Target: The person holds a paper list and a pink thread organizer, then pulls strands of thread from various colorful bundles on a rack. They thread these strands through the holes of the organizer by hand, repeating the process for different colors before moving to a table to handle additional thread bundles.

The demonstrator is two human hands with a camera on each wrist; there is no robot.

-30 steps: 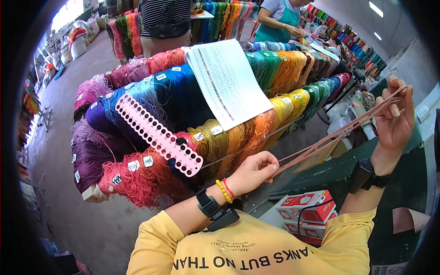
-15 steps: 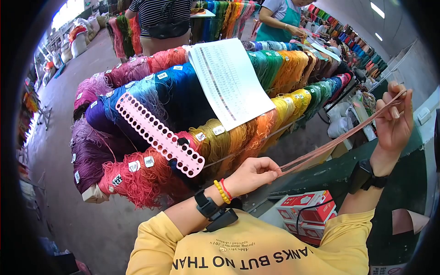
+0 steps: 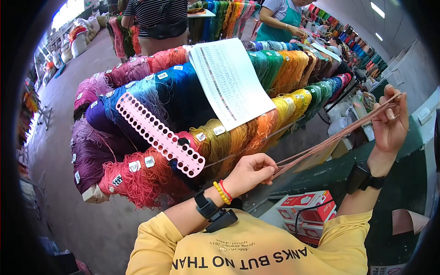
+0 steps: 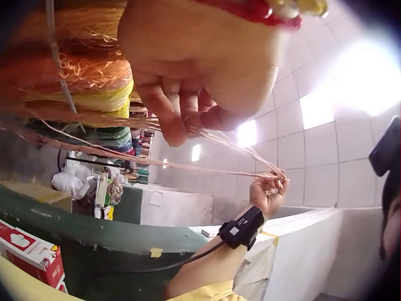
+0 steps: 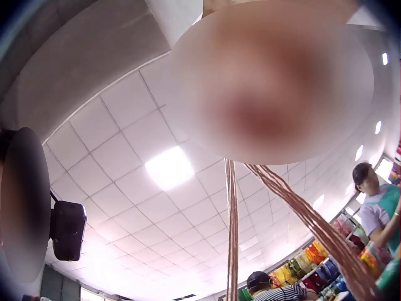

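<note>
Dusty-pink thread [image 3: 327,140] is stretched between the two hands in the head view. The left hand [image 3: 252,174] pinches its lower end between thumb and curled fingers. Higher up at the right, the right hand [image 3: 390,121] has its fingers hooked in the other end. In the left wrist view the left hand [image 4: 200,69] grips the strands, which run to the right hand [image 4: 269,193] beyond. Two bundles of the thread [image 5: 232,232] hang from the blurred right hand [image 5: 269,88] in the right wrist view.
Racks of coloured skeins [image 3: 220,142] stand ahead, with a printed sheet [image 3: 231,85] and a pink holed card [image 3: 158,135] lying on them. Red and white boxes [image 3: 305,213] are near the body. Two people [image 3: 165,20] [image 3: 279,23] stand beyond the racks.
The right hand has come slightly down and to the left, and its fingers have shifted. The strands now spread wider than half a second ago. The left hand has moved slightly.
</note>
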